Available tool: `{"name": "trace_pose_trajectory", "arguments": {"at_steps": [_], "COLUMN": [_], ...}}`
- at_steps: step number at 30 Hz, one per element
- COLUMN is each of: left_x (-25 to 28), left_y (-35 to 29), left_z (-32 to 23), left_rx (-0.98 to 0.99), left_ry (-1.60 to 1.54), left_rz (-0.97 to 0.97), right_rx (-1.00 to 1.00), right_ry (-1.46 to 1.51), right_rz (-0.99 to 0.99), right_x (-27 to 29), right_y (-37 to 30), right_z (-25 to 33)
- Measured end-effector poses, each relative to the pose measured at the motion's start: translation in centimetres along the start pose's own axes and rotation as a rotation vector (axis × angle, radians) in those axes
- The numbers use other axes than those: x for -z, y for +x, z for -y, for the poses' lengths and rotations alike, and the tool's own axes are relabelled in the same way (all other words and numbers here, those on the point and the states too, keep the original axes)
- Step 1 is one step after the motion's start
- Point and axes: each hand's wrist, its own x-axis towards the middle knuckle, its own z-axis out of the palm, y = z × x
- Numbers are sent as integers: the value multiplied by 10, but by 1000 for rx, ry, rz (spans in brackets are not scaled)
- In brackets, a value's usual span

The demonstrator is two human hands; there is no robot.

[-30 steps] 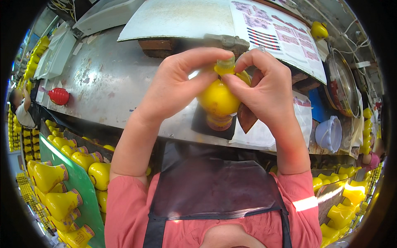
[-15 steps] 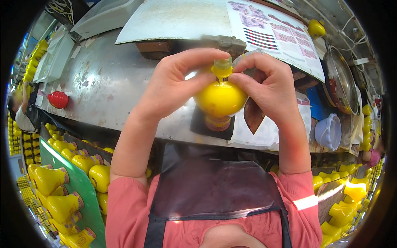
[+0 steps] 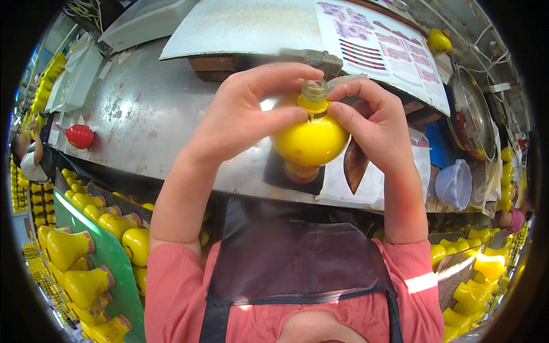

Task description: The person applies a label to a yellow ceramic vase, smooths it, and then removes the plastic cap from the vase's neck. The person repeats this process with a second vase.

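A glossy yellow bottle [image 3: 309,140] with a bare glass mouth stands in front of me on a dark mat [image 3: 275,169], its neck leaning slightly to the right. Around the neck lies a small dark strip [image 3: 318,115]. My left hand [image 3: 240,111] curls about the neck, thumb against its front left and forefinger arched behind the mouth. At the neck's right side, the thumb and forefinger of my right hand [image 3: 374,126] pinch close to the strip. A brown-stained knife [image 3: 355,166] is tucked in that same hand, blade pointing down; its grip is mostly hidden.
Behind the bottle, a raised white board [image 3: 246,28] carries a sheet of printed labels [image 3: 394,48]. A red ribbed object [image 3: 79,137] lies left on the metal bench [image 3: 137,123]. A pale bucket [image 3: 454,183] stands right. Yellow bottles [image 3: 68,248] fill both sides below.
The bottle has shifted slightly right and its mouth tips more toward me, showing the opening. Both hands moved with it, and the left thumb now lies farther along the neck.
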Motion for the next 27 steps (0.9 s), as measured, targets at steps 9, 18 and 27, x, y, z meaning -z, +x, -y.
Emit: {"name": "trace_pose_trajectory", "arguments": {"at_steps": [9, 18, 27], "left_x": [-15, -7, 8], "left_y": [1, -1, 9], "left_z": [-3, 3, 8], "left_rx": [-47, -48, -124], "left_ry": [137, 67, 181], "left_rz": [-88, 59, 118], "right_rx": [-27, -58, 0], "right_ry": [24, 82, 101], "right_rz": [-36, -28, -19], "right_x": [-2, 0, -1], "right_y": [-4, -1, 7], "right_z": [-6, -8, -15]}}
